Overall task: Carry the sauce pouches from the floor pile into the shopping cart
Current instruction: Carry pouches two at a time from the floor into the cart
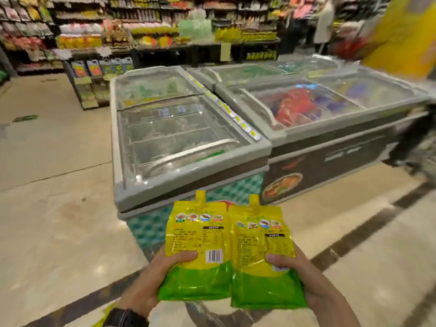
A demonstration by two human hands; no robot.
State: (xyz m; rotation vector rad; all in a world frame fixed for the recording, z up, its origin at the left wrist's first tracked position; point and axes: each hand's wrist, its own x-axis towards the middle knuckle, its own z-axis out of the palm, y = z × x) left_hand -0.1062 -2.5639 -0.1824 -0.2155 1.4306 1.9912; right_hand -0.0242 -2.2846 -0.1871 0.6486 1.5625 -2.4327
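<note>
Two hands, left (151, 277) and right (304, 277), each grip a sauce pouch (198, 246), fingers hidden beneath.

Bare forearms; a black wristwatch (126, 317) on the left wrist.

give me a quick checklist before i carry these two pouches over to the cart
1. Left hand gripping the left pouch: ok, thumb on top and fingers under it.
2. Right hand gripping the right pouch: ok, thumb clamped on its face.
3. Pouches intact: cannot tell; spouts point away from the person, no leak shows, the undersides are hidden.
4. Shopping cart located: not ok, it is not in view.
5. Path ahead: not ok, the chest freezers stand directly in front, so a turn is likely needed.
6. Floor to the left: ok, it looks open, though the picture is blurred.
</note>
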